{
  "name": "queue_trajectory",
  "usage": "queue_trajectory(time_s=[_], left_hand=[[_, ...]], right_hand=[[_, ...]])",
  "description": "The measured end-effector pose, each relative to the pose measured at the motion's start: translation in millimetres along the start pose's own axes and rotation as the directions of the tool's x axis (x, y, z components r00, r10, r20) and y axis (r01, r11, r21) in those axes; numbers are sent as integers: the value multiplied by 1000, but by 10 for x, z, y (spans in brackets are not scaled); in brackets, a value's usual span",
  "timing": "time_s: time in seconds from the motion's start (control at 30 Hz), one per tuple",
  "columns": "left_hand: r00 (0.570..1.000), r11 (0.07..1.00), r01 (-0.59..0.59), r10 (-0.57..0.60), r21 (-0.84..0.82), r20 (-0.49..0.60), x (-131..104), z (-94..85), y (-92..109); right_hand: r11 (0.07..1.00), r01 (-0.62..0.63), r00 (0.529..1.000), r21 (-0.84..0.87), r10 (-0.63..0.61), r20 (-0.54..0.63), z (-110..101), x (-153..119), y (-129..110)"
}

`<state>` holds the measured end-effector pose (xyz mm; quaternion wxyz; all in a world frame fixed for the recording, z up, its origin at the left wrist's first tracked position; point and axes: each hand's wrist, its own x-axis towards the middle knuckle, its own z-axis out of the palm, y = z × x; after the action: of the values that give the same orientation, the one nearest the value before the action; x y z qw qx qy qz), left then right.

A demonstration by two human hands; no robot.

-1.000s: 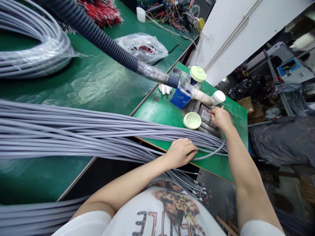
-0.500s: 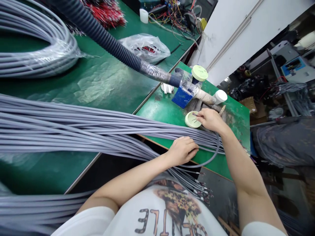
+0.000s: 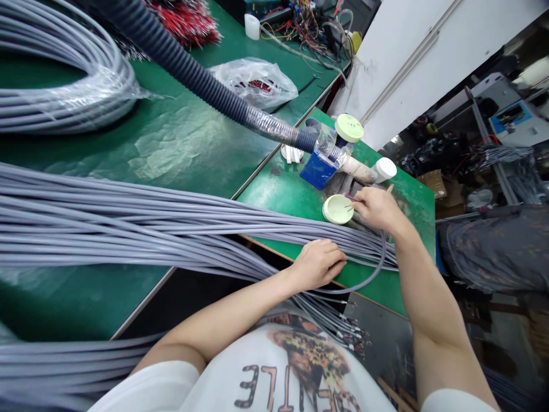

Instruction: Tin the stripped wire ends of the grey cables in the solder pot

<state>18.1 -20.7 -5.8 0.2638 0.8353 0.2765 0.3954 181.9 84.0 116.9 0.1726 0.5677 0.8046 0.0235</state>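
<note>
My right hand (image 3: 377, 209) is closed on the end of a grey cable (image 3: 383, 252), whose thin stripped wires poke out past the fingertips. Those wires are over the right edge of a small pale yellow-green dish (image 3: 337, 210). From the hand the cable curves down and back to the left in a loop. Against the near side of a long bundle of grey cables (image 3: 206, 214) rests my left hand (image 3: 319, 263), its fingers curled and pressed together. What is under those fingers is hidden. More cable ends with stripped wires (image 3: 351, 332) hang by my shirt.
A black corrugated hose (image 3: 206, 86) crosses above the bench to a blue box (image 3: 318, 169). Near it stand a white-lidded jar (image 3: 384, 169) and a yellow-green lid (image 3: 349, 127). A coil of grey cable (image 3: 98, 103) and a plastic bag (image 3: 257, 86) lie on the green table (image 3: 184, 143).
My right hand has moved slightly right, drawing the wire ends from the middle of the dish toward its right edge. My left hand has stayed put.
</note>
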Motion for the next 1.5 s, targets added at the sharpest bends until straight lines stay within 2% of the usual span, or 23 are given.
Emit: queue_trajectory(time_s=[0.1, 0.27, 0.47, 0.83, 0.97, 1.07, 1.13, 1.17, 1.27, 1.33, 1.4, 1.5], left_hand=[[1000, 1000, 1, -1, -2, 2, -1, -1, 2], [1000, 1000, 0, 0, 5, -5, 0, 2, 1], [1000, 1000, -2, 2, 16, 5, 7, -4, 4], [1000, 1000, -2, 2, 9, 4, 11, -7, 4], [1000, 1000, -2, 2, 6, 0, 5, 6, -6], [1000, 1000, -3, 3, 3, -3, 0, 17, -17], [1000, 1000, -3, 3, -5, -8, -2, 20, -20], [1000, 1000, -2, 2, -18, -17, -3, 20, -18], [992, 987, 5, -25, -159, -125, 3, 22, 11], [961, 937, 39, -131, -348, -243, 16, 34, 49], [907, 809, 83, -304, -582, -293, 39, 62, 100], [849, 538, 72, -475, -840, -232, 85, 118, 191]], right_hand=[[996, -85, 995, -28, 83, -60, 7, -69, 250], [968, -226, 974, -110, 224, -31, 232, -7, 507], [947, -287, 953, -146, 298, 55, 468, 139, 564], [936, -318, 938, -155, 334, 94, 587, 248, 554], [924, -374, 925, -79, 378, 44, 533, 200, 580], [906, -382, 915, 180, 398, -62, 421, -3, 587], [835, -289, 911, 468, 389, -133, 341, -222, 519], [760, -221, 908, 612, 390, -156, 311, -344, 451], [454, -56, 900, 889, 408, -152, 284, -689, 134], [265, -3, 902, 964, 416, -112, 325, -855, -122], [99, 22, 912, 995, 406, -60, 394, -965, -358], [-90, 46, 929, 995, 369, -9, 494, -1066, -609]])
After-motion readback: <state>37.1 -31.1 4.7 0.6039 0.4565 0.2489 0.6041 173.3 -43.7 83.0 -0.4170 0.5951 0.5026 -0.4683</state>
